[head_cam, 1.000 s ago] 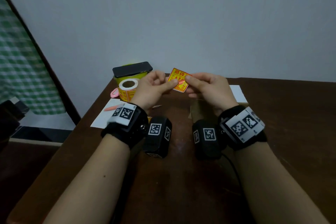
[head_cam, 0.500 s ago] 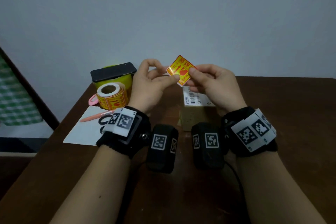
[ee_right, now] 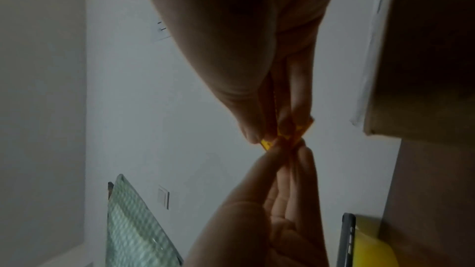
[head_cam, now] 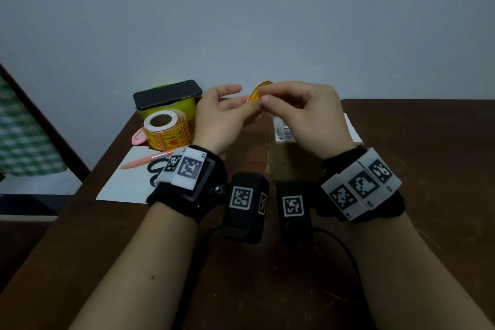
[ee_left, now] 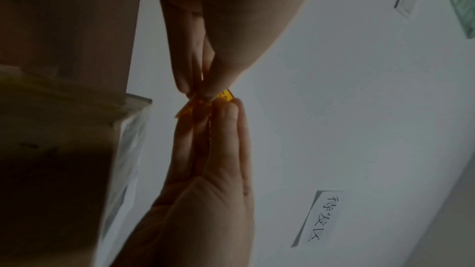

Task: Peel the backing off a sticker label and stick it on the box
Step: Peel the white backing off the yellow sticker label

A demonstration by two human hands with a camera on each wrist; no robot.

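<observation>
Both grips pinching orange sticker label [head_cam: 259, 90] at upper centre: left hand [head_cam: 223, 118], right hand [head_cam: 308, 115]. Need nail under one corner, slow peel. Cardboard box [head_cam: 288, 161] on table below hands.

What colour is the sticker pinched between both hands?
Yellow-orange with red print: the small sticker label, clearest in the head view.

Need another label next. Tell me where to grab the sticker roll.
Grip the sticker roll by its outer curved sides, coming from above. It stands on end, core hole up, so its sides are exposed. Its far side sits close to the yellow container, so pinch left-right.
</observation>
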